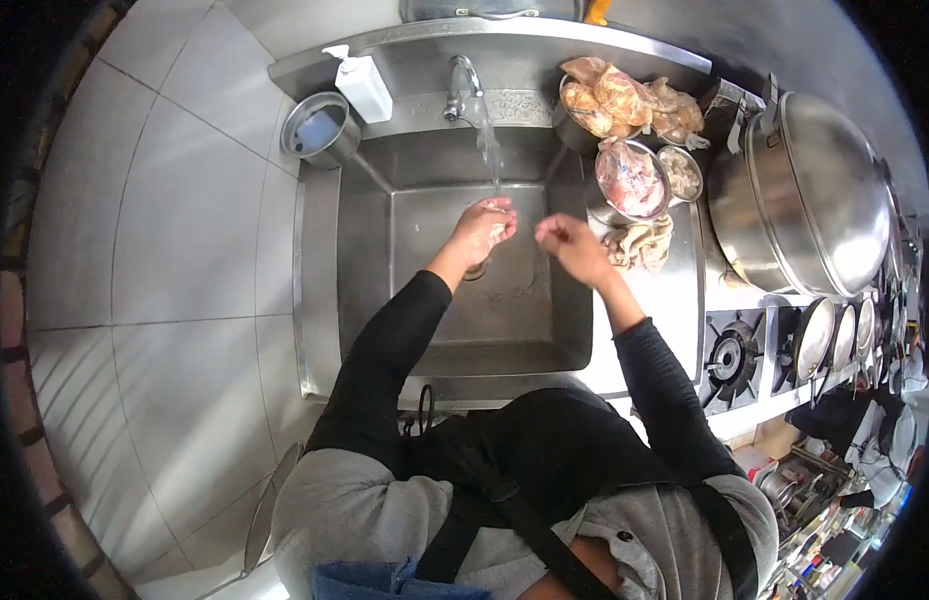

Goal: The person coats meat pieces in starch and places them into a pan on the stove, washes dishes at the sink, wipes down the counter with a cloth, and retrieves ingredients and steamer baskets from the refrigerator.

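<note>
Both of my hands are above a stainless steel sink (424, 300). Water (490, 155) runs from the curved tap (464, 85) down toward my left hand (481, 236). Its fingers are curled in, and something pale may be among them, too small to name. My right hand (576, 250) is over the sink's right side, apart from the left, with thumb and fingers drawn together. Whether it pinches anything is hidden. Right of it lies a crumpled beige cloth (639, 243). Behind the cloth stands a metal bowl of raw meat (632, 180).
A white pump bottle (363, 88) and a metal pot (321, 130) stand at the back left. Bagged food (609, 98) and a small bowl (681, 172) are at the back right. Farther right are a large steel pot (804, 195) and a gas burner (730, 355).
</note>
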